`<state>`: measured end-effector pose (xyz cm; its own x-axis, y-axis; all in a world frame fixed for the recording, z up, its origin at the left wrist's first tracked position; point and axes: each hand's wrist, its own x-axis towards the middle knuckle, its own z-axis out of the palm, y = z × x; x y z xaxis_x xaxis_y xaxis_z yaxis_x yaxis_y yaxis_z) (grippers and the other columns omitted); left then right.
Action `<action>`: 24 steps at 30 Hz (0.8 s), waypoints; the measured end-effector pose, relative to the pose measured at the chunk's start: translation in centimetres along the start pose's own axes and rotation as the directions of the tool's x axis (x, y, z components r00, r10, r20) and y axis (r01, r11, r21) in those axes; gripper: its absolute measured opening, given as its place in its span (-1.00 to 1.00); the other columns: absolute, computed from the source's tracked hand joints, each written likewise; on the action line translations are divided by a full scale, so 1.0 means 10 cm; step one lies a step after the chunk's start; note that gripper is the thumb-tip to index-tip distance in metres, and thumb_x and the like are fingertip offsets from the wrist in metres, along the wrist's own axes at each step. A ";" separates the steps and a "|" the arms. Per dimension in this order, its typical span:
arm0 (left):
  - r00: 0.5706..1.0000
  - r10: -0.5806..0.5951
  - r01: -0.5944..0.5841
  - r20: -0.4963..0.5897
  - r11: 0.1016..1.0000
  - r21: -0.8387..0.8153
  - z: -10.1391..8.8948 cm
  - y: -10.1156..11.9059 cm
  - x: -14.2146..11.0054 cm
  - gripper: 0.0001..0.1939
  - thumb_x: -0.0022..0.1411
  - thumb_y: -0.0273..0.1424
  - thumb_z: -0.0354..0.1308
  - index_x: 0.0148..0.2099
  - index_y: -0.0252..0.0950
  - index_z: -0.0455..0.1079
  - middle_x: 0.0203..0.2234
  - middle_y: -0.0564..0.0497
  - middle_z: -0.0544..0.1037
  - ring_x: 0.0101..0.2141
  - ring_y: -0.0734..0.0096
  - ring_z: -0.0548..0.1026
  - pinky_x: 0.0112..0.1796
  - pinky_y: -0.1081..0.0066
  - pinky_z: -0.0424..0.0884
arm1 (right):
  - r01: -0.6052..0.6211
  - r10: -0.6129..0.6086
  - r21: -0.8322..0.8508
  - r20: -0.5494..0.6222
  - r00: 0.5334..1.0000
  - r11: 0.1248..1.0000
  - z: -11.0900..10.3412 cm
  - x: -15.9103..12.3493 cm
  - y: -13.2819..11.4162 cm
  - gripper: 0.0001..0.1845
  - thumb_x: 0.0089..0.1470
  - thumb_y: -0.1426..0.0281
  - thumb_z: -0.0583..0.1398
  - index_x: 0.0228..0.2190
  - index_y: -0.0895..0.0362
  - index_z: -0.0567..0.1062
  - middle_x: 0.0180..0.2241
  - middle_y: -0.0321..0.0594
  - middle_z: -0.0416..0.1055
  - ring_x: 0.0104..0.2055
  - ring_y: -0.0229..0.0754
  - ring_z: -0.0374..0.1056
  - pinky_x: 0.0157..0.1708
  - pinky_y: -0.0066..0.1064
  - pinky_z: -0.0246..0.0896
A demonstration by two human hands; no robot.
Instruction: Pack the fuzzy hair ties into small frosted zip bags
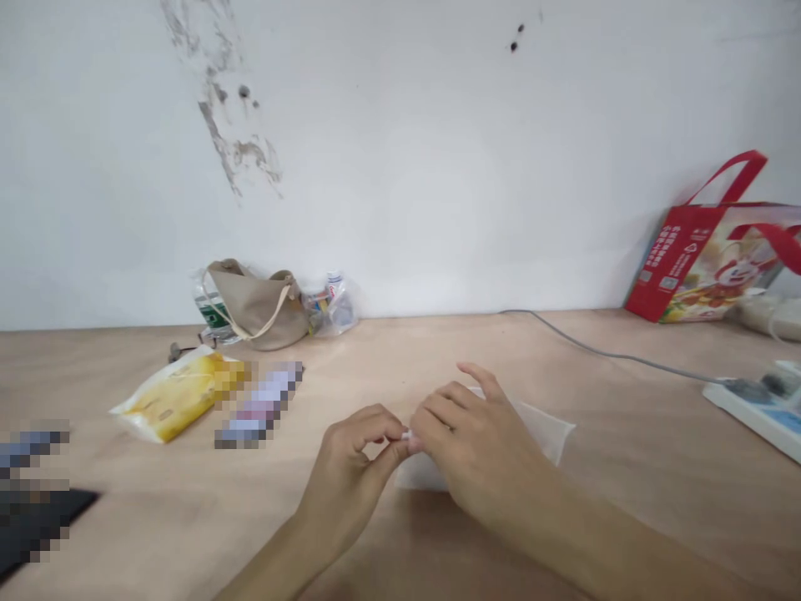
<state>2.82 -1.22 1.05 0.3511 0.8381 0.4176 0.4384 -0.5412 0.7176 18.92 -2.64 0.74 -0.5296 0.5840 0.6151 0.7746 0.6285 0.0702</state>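
Note:
My left hand (350, 472) and my right hand (469, 442) meet above the wooden table, their fingertips pinching a small whitish-pink piece (410, 439) between them. The piece is too small and too covered by my fingers to identify. Under and behind my right hand lies a thin, white, translucent sheet (538, 432), possibly a flat bag, and a corner of it shows below my left fingers. My right palm hides most of the sheet.
On the table stand a yellow and white packet (178, 396), a blurred striped item (259, 406), a beige bag (256, 307), a red printed gift bag (694, 267) and a white power strip (757, 413) with a grey cable (613, 353). A white wall backs the table.

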 end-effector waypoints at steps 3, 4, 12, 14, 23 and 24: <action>0.997 -0.023 0.025 -0.067 0.999 0.023 -0.12 -0.13 0.05 -0.81 0.07 -0.38 0.16 -0.57 -0.27 0.40 -0.61 0.08 0.47 -0.52 0.46 0.41 -0.43 0.49 0.31 | -0.029 0.030 -0.093 0.008 1.000 0.995 -0.07 -0.17 0.29 -0.83 0.06 0.57 0.06 -0.46 0.09 0.38 -0.46 -0.33 0.44 -0.37 -0.16 0.34 0.02 -0.06 -0.11; 0.991 -0.043 0.047 -0.125 0.999 0.028 -0.18 -0.19 0.08 -0.81 0.05 -0.37 0.18 -0.58 -0.27 0.40 -0.62 0.08 0.47 -0.52 0.46 0.40 -0.43 0.49 0.31 | -0.047 0.046 -0.138 -0.006 0.999 0.989 -0.12 -0.26 0.42 -0.80 0.10 0.54 0.04 -0.48 0.09 0.38 -0.49 -0.32 0.43 -0.39 -0.15 0.34 0.00 -0.06 -0.08; 0.992 -0.088 0.094 0.088 0.993 -0.065 -0.41 -0.44 0.09 -0.70 0.09 -0.14 0.14 -0.23 -0.22 0.49 -0.16 -0.08 0.54 -0.13 0.19 0.48 -0.16 0.31 0.44 | -0.113 0.101 -0.205 -0.069 0.993 0.972 -0.46 -0.81 0.63 -0.72 0.21 0.26 -0.02 -0.26 0.03 0.47 -0.25 -0.21 0.52 -0.21 -0.04 0.41 -0.03 -0.03 0.07; 0.982 -0.071 0.075 0.174 0.997 -0.017 -0.30 -0.40 0.00 -0.54 0.23 -0.08 -0.06 0.05 -0.18 0.36 0.04 -0.09 0.42 0.04 0.16 0.36 -0.02 0.21 0.36 | -0.138 0.129 -0.148 -0.064 0.990 0.979 -0.38 -0.83 0.44 -0.67 0.19 0.20 0.01 -0.14 0.08 0.43 -0.12 -0.14 0.48 -0.10 -0.01 0.38 -0.06 -0.08 0.16; 0.840 0.211 -0.454 0.500 0.777 0.435 0.47 -0.54 -0.25 -0.26 0.20 -0.02 -0.03 0.30 -0.29 -0.08 0.19 -0.19 0.19 0.20 0.07 0.09 0.16 -0.01 0.04 | -0.183 0.185 -0.032 0.166 0.969 0.983 0.58 -0.89 -0.08 -0.14 0.05 0.01 0.09 0.18 0.37 0.08 0.20 0.12 0.05 0.24 0.15 -0.06 0.07 0.08 0.05; 0.835 0.216 -0.464 0.506 0.770 0.437 0.50 -0.57 -0.23 -0.25 0.20 -0.01 -0.05 0.30 -0.32 -0.07 0.19 -0.22 0.18 0.20 0.06 0.09 0.16 -0.01 0.05 | -0.216 0.215 -0.016 0.206 0.955 0.976 0.62 -0.92 -0.07 -0.11 0.05 0.01 0.09 0.19 0.36 0.04 0.21 0.12 0.01 0.25 0.15 -0.09 0.08 0.10 0.02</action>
<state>3.65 -0.43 -6.78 0.8066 0.5479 0.2216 0.5363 -0.8361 0.1153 21.09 -5.25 -9.82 -0.4107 0.7985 0.4402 0.8763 0.4791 -0.0515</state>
